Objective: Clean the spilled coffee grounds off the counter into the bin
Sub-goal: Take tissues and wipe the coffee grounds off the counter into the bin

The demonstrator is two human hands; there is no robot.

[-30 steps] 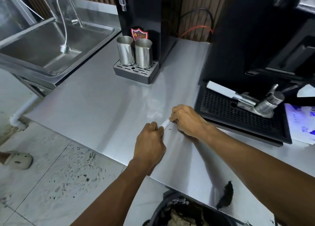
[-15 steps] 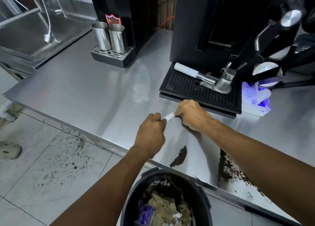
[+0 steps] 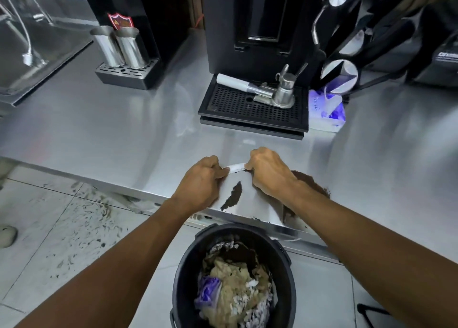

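Both hands pinch the ends of a small white strip (image 3: pixel 236 167) just above the steel counter (image 3: pixel 124 134). My left hand (image 3: pixel 202 182) grips its left end, my right hand (image 3: pixel 269 171) its right end. A dark streak of coffee grounds (image 3: pixel 232 196) lies on the counter between my wrists, near the front edge. A larger brown pile of grounds (image 3: pixel 309 181) spreads to the right, partly hidden behind my right forearm. A black bin (image 3: pixel 188 253) full of crumpled paper and waste stands on the floor right under the counter's edge.
A black espresso machine with a drip tray (image 3: pixel 250 109) and a portafilter (image 3: pixel 257 88) stands behind my hands. A tissue box (image 3: pixel 327 112) sits to its right. Two steel jugs (image 3: pixel 120 46) stand at the back left, a sink (image 3: pixel 29 38) beyond them. The tiled floor (image 3: pixel 62 228) shows dark specks.
My view has swung to the right and down, bringing the bin and the grounds into sight. My hands keep their hold on the strip and now sit nearer the counter's front edge.
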